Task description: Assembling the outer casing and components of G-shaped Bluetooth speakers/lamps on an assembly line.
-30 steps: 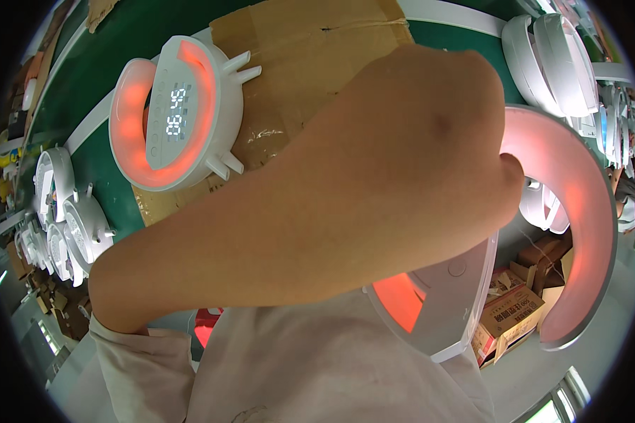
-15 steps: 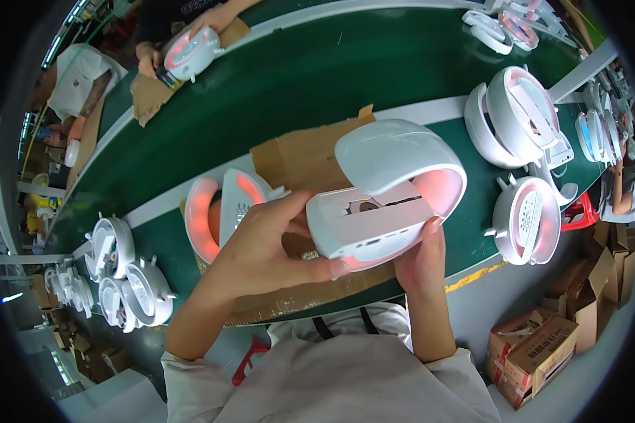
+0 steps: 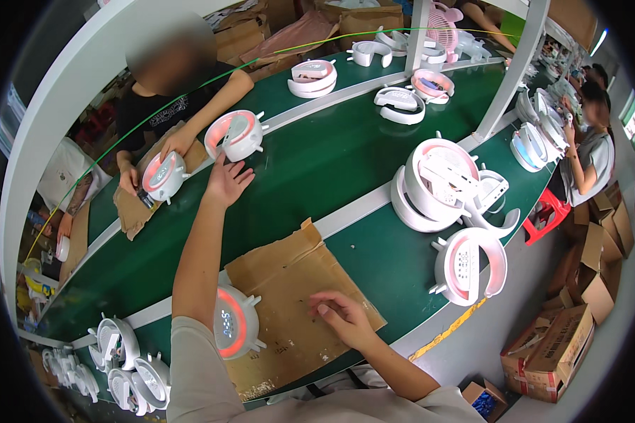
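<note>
My left hand [image 3: 229,180] reaches far across the green belt, palm turned up, its fingers spread and nothing held in them. Just beyond the fingertips is a round white lamp [image 3: 244,137] with small peg feet and a pink-red glowing band; whether a finger touches it I cannot tell. Over the brown cardboard sheet [image 3: 282,282] hovers my right hand [image 3: 340,319], fingers loosely bent and apart, without anything in it. Another white lamp [image 3: 238,323], with a lit clock display and a red glowing ring, lies on the cardboard's left side, partly hidden by my left arm.
Across the belt, a person works on a similar lamp [image 3: 164,176] on cardboard. White lamp housings [image 3: 437,176] stand to my right, with an open-backed lamp [image 3: 470,264] nearer. More parts [image 3: 116,345] sit at left. Cardboard boxes [image 3: 549,352] and a red stool [image 3: 547,215] are at right.
Both hands have let go of the white lamp they held. My left arm has stretched forward over the belt, where a lamp now sits by its fingers. The view has shifted upward.
</note>
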Motion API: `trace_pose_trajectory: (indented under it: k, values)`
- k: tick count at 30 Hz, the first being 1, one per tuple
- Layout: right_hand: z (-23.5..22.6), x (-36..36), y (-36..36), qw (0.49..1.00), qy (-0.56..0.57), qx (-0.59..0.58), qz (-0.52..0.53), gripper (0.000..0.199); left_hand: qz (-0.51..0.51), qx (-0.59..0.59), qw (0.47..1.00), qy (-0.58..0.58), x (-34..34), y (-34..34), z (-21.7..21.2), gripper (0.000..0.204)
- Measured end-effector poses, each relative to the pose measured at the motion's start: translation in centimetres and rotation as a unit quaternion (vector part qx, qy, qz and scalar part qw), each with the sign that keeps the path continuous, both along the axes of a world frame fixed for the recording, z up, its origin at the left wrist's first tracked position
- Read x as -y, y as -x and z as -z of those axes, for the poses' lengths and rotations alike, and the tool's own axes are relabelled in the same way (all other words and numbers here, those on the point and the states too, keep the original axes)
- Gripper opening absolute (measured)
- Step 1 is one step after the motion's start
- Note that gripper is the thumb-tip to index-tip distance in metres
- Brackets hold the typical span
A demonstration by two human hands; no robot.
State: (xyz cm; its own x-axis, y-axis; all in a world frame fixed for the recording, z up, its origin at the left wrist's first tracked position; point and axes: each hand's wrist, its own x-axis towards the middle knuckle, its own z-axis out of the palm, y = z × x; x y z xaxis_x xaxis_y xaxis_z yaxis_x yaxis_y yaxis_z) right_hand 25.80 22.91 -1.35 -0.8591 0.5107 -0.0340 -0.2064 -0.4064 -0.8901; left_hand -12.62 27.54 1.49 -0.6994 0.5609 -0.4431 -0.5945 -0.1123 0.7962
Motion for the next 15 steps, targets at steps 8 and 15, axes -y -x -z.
trace_pose_trajectory:
  k: [8, 15]
  values:
    - [0.5, -0.2, -0.6, 0.999, -0.046, 0.0, 0.004, 0.021, 0.416, -0.598, 0.634, 0.258, 10.6, -7.2, -7.4, 0.046]
    - [0.8, -0.3, -0.3, 0.978, -0.197, 0.061, -0.001, 0.018, 0.45, -0.457, 0.669, 0.374, 24.6, -9.0, -6.9, 0.056]
